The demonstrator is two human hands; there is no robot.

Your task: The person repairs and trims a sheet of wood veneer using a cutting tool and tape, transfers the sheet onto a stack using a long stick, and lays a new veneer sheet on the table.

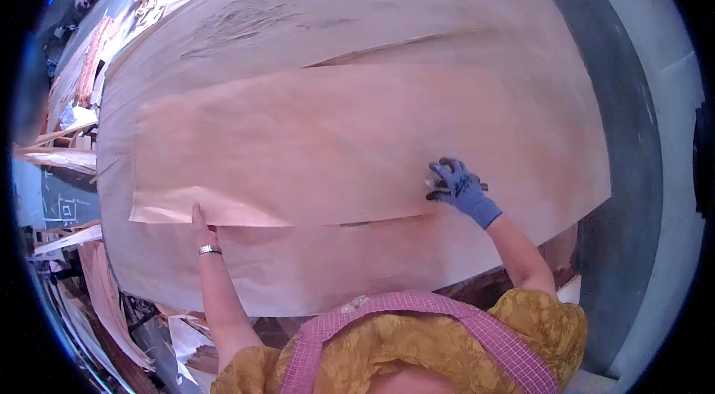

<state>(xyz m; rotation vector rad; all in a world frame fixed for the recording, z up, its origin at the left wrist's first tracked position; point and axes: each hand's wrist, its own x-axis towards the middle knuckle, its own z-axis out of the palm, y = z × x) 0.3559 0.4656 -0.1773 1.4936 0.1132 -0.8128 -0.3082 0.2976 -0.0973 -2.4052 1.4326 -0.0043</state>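
A long sheet of thin pale wood veneer (298, 141) lies over larger sheets (261, 267) of the same kind. My left hand (202, 224), bare with a metal band at the wrist, pinches the near edge of the upper sheet close to its left corner, where the edge lifts slightly. My right hand (456, 187), in a blue glove with dark fingertips, is over the sheet's near edge at the right. Its fingers are curled around a small dark object that sticks out by the palm and is too small to name.
Torn veneer strips (100, 297) and scraps hang and lie along the left side. A long split (395, 48) and wrinkles (238, 21) mark the sheet beyond. Grey floor (622, 133) runs along the right.
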